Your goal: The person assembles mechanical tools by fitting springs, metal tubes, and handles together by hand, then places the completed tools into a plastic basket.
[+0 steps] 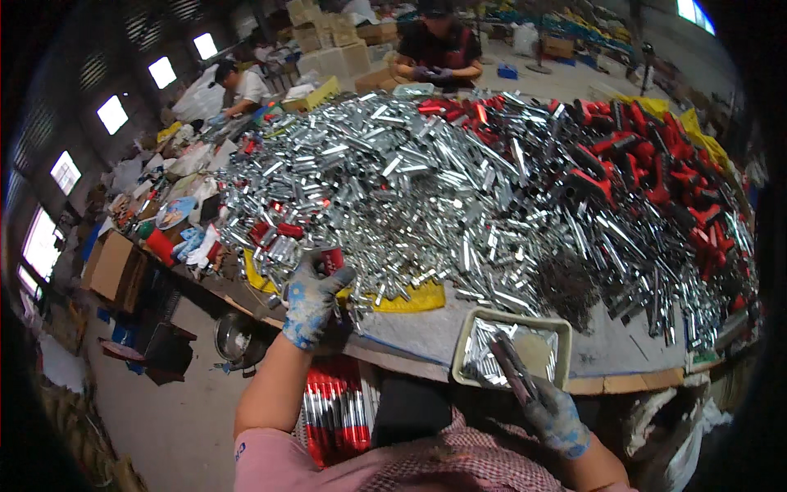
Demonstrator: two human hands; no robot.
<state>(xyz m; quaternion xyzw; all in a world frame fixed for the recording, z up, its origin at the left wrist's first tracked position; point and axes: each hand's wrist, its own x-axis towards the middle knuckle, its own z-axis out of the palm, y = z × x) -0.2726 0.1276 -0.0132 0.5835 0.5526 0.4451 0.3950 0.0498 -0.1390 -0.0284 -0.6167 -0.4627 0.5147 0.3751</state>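
Down the left edge, a slanting row of bright windows (65, 174), then a brown cardboard box (115, 266) at centre left. Farther right and lower, a round metal basin (238, 338) on the grey floor (180, 418). In the upper left, a person in a white shirt (250, 86), head lowered.

Left of the frame's centre, the left hand (307, 299), in a pale glove patched with blue, closed on a small red piece (332, 261) pinched upright before the near edge of a broad heap of shiny metal tubes (393, 164). Below, near the bottom of the frame, a row of red-and-silver tubes (336, 410) lying side by side.

At centre, a yellow sheet (414, 298) poking out from under the heap onto the grey tabletop (418, 332). At upper centre, a second person in dark clothing (443, 53), gloved hands close together.

Lower right of centre, a cream tray (534, 348) partly covered inside with small silver pieces (479, 348). Slanting over it, a dark tube (510, 361), with the right hand (561, 418), likewise gloved, wrapped around its lower end. Beyond, a dark tangle of fine pieces (568, 283). At upper right, heaped red-and-black handles (656, 164), a yellow sack (701, 131) behind. At lower right, a white plastic bag (697, 426) below tabletop level.
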